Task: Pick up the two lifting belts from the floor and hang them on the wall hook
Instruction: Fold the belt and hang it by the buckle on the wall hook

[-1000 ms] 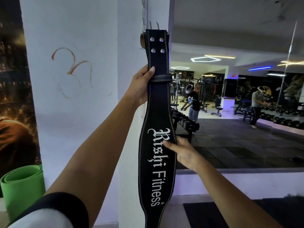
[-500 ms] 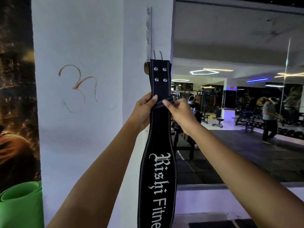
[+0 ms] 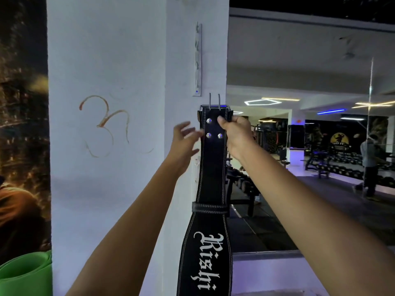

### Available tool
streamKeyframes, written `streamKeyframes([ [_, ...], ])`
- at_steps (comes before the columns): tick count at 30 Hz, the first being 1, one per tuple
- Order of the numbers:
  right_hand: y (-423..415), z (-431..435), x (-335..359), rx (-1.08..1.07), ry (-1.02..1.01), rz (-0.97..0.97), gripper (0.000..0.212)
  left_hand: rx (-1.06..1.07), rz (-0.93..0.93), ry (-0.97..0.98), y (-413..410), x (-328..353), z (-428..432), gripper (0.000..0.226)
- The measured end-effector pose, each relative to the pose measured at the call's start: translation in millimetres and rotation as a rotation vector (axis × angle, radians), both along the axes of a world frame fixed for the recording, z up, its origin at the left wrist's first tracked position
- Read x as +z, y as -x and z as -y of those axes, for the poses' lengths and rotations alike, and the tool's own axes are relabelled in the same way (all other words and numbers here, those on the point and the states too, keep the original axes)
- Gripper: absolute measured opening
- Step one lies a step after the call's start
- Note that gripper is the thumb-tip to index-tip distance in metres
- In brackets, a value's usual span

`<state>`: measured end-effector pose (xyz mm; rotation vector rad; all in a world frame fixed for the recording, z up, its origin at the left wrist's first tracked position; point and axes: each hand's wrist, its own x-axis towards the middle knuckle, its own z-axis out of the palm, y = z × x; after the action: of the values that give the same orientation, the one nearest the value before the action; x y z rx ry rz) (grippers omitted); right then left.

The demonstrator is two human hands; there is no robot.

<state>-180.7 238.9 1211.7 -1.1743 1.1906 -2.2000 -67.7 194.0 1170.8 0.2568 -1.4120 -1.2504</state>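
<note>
A black lifting belt (image 3: 211,174) with white stitching and white lettering hangs straight down in front of the white pillar. Its buckle end with two metal prongs is at the top. My right hand (image 3: 236,133) grips that top end by its right edge, beside the rivets. My left hand (image 3: 184,139) is just left of the belt, fingers spread, holding nothing. A white hook rail (image 3: 198,60) runs vertically on the pillar, its lower end just above and left of the buckle. A second belt is not in view.
The white pillar (image 3: 106,167) fills the middle left. A large wall mirror (image 3: 310,146) on the right reflects a gym with dumbbell racks and people. A rolled green mat (image 3: 25,274) stands at the bottom left, against a dark wall picture.
My right hand has moved up from the belt's loop to grip the buckle end. My left hand has let go of the belt and opened. The belt sits closer to the hook rail.
</note>
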Motion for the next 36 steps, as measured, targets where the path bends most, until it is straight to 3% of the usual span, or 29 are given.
streamKeyframes([
  [3,-9,10,-11,0.038,0.027,0.031,0.031,0.040,0.073,0.017,-8,33,2,0.031],
  [6,-13,16,-14,0.052,0.059,-0.018,0.042,0.031,0.118,-0.031,-6,48,9,0.028],
  [13,-5,43,-3,0.107,0.109,-0.068,0.040,-0.089,-0.243,-0.126,10,55,44,0.034],
  [17,3,72,9,0.043,0.147,-0.036,0.009,-0.068,-0.323,-0.124,29,57,71,0.025],
  [20,21,104,27,-0.047,0.156,-0.078,0.021,-0.037,-0.350,-0.080,42,62,97,0.016],
  [26,59,170,81,-0.025,0.183,-0.131,0.024,0.076,-0.305,0.056,68,114,160,0.007],
  [31,83,228,140,-0.052,0.220,-0.104,0.028,0.177,-0.317,0.079,99,173,210,0.016],
  [36,107,273,174,-0.084,0.219,-0.083,0.018,0.269,-0.319,0.061,122,207,250,0.006],
])
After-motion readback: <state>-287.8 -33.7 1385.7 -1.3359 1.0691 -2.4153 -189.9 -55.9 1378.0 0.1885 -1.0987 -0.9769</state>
